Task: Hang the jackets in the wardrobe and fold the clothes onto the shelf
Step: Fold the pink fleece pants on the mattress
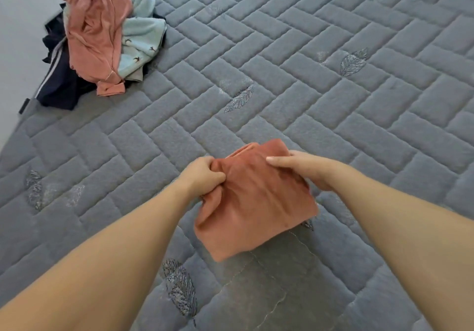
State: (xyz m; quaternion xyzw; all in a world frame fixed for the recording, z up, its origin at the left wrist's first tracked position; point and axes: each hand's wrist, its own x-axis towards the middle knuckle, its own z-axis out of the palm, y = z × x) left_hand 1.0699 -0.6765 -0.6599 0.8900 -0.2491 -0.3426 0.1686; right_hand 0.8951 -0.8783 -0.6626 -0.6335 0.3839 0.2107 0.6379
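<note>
A grey quilted mattress (307, 79) is filling the view, stitched in a brick pattern with leaf motifs, and a heap of unfolded clothes (102, 40) is lying at its far left corner — a pink garment (92, 35) on top, a pale blue one (142, 35) beside it, dark navy fabric (60, 86) underneath. Nearer the person, a folded rust-coloured garment (256, 202) is resting on the mattress between both hands — the left hand (202, 174) is pinching its left edge, while the right hand (305, 167) is gripping the right side, thumb lying across the top.
</note>
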